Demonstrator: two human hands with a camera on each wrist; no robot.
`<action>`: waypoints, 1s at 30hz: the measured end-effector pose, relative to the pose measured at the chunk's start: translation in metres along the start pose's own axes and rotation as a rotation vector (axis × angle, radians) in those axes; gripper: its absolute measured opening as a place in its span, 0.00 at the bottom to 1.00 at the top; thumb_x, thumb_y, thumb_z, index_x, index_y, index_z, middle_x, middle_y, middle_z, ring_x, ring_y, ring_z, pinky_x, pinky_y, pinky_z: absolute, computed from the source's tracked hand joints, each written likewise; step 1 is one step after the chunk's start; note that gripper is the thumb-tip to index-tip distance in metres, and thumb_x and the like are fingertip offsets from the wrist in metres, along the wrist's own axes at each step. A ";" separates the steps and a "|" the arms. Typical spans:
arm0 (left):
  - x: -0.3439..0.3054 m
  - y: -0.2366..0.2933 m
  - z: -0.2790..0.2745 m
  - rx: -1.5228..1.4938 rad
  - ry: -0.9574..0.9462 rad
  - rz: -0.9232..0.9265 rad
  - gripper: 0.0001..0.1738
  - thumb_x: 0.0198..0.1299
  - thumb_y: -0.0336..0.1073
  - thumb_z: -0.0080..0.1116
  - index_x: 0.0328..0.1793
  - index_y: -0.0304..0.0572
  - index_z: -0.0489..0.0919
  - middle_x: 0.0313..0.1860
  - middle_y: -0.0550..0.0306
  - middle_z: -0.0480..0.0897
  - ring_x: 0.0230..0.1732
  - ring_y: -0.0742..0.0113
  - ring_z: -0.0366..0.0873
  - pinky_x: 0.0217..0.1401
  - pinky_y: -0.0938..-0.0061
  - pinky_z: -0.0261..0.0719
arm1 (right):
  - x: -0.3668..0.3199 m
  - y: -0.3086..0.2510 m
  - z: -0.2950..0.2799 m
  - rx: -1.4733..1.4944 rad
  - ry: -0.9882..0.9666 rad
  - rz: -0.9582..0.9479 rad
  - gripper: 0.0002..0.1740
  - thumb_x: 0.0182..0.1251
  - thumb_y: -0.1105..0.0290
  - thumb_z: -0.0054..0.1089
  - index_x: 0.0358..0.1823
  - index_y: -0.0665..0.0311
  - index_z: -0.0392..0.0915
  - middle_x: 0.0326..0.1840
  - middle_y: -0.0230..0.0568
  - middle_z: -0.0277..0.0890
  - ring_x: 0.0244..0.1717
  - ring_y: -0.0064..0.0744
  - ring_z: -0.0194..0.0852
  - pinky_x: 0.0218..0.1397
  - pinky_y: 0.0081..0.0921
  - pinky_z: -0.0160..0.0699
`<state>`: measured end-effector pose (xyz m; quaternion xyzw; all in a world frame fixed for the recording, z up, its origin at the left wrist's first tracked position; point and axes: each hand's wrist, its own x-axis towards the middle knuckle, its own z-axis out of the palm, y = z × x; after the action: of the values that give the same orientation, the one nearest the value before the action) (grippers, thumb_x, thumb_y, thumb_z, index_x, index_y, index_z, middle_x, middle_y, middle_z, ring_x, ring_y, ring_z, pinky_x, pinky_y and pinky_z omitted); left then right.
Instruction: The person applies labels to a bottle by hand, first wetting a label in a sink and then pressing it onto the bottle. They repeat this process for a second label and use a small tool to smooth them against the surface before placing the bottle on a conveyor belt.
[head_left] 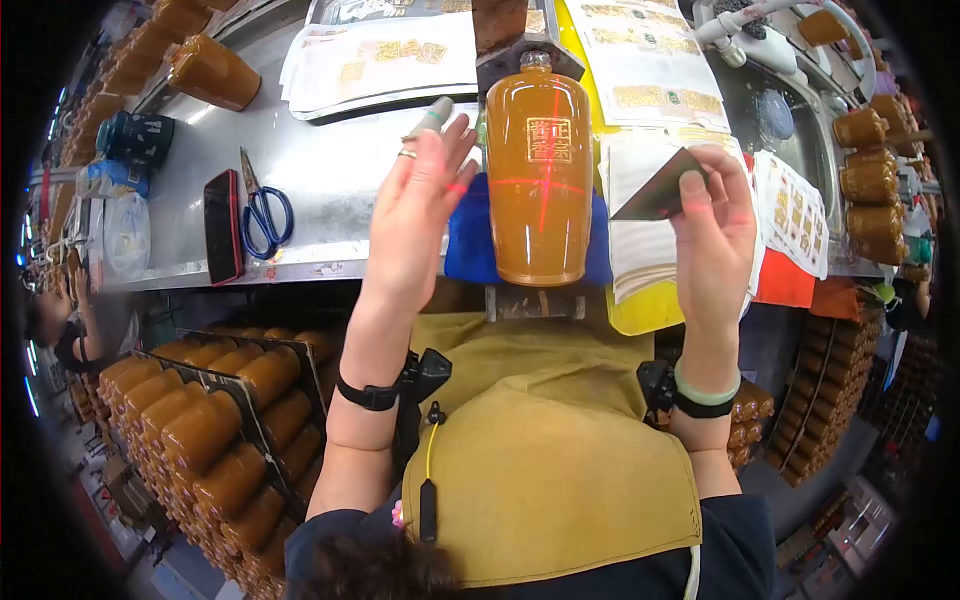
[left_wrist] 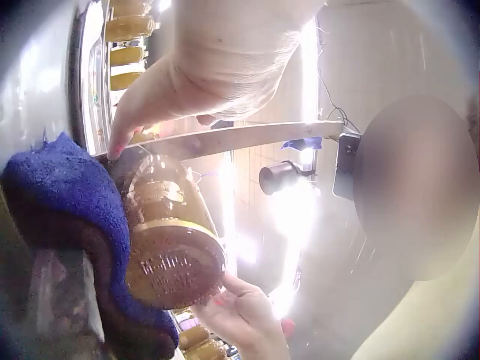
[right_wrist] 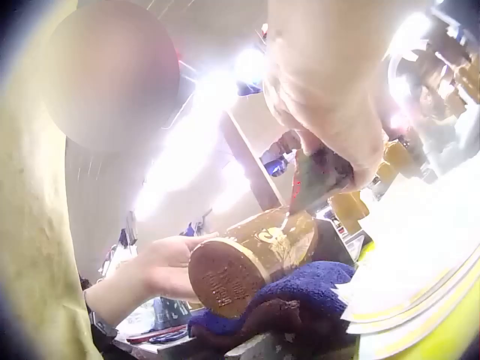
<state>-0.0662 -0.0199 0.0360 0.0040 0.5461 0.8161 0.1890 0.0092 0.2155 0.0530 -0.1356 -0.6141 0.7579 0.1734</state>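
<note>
An amber-brown bottle [head_left: 540, 225] with gold lettering lies on a blue cloth [head_left: 468, 240], its neck pointing away and its embossed base facing me. Red crossed light lines fall over it. My left hand [head_left: 408, 205] is held at the bottle's left side with fingers extended and holds nothing; a ring and a pale fingertip cover show on it. On the other side, my right hand [head_left: 718, 225] pinches a thin dark squarish card [head_left: 655, 190] between thumb and fingers. In the right wrist view the card [right_wrist: 311, 180] overlaps the space just above the bottle [right_wrist: 259, 255].
Gold-printed sticker sheets [head_left: 650, 65] and stacked white sheets [head_left: 640, 245] are at right. Left on the metal table are scissors [head_left: 265, 215], a phone [head_left: 223, 225], and another amber bottle [head_left: 215, 72]. A metal block [head_left: 525, 62] stands by the bottle's neck. Racked bottles [head_left: 205, 430] fill the lower left.
</note>
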 end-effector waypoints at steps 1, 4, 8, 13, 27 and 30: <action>0.001 0.001 -0.001 0.001 -0.001 -0.001 0.40 0.82 0.55 0.44 0.86 0.32 0.54 0.84 0.35 0.60 0.85 0.50 0.58 0.87 0.56 0.56 | 0.002 0.000 -0.004 0.020 -0.034 0.036 0.12 0.79 0.75 0.56 0.59 0.66 0.78 0.49 0.31 0.80 0.47 0.17 0.75 0.51 0.19 0.75; 0.001 0.002 0.002 0.063 0.018 0.028 0.38 0.84 0.52 0.40 0.86 0.31 0.54 0.84 0.36 0.61 0.84 0.48 0.61 0.86 0.56 0.57 | 0.006 0.006 -0.005 0.021 -0.129 0.177 0.14 0.81 0.70 0.56 0.62 0.65 0.76 0.49 0.30 0.76 0.43 0.16 0.71 0.47 0.18 0.71; 0.002 -0.008 0.009 0.037 -0.038 0.069 0.33 0.83 0.42 0.47 0.85 0.31 0.57 0.82 0.41 0.65 0.81 0.55 0.65 0.83 0.60 0.62 | 0.005 0.015 0.018 -0.003 -0.201 0.274 0.12 0.79 0.66 0.62 0.55 0.64 0.77 0.42 0.24 0.70 0.36 0.11 0.59 0.38 0.14 0.61; 0.004 -0.012 0.023 0.042 -0.086 0.134 0.34 0.78 0.33 0.54 0.85 0.31 0.58 0.83 0.44 0.65 0.81 0.61 0.65 0.83 0.64 0.61 | 0.006 0.018 0.033 -0.026 -0.225 0.327 0.10 0.72 0.69 0.71 0.43 0.62 0.76 0.38 0.24 0.75 0.39 0.12 0.69 0.44 0.14 0.70; 0.009 -0.015 0.037 0.043 -0.008 0.155 0.37 0.74 0.29 0.61 0.85 0.33 0.58 0.76 0.46 0.72 0.74 0.65 0.72 0.75 0.69 0.74 | 0.001 0.028 0.037 -0.080 -0.199 0.264 0.15 0.68 0.67 0.75 0.43 0.61 0.73 0.38 0.24 0.71 0.40 0.13 0.67 0.45 0.16 0.71; 0.009 -0.015 0.036 0.026 -0.005 0.133 0.37 0.74 0.29 0.60 0.85 0.33 0.58 0.76 0.45 0.73 0.74 0.64 0.72 0.76 0.68 0.73 | 0.002 0.028 0.034 -0.105 -0.214 0.244 0.16 0.69 0.66 0.74 0.46 0.63 0.74 0.38 0.25 0.71 0.41 0.14 0.67 0.45 0.18 0.72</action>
<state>-0.0625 0.0196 0.0357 0.0448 0.5548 0.8196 0.1357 -0.0098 0.1816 0.0329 -0.1365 -0.6468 0.7504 0.0065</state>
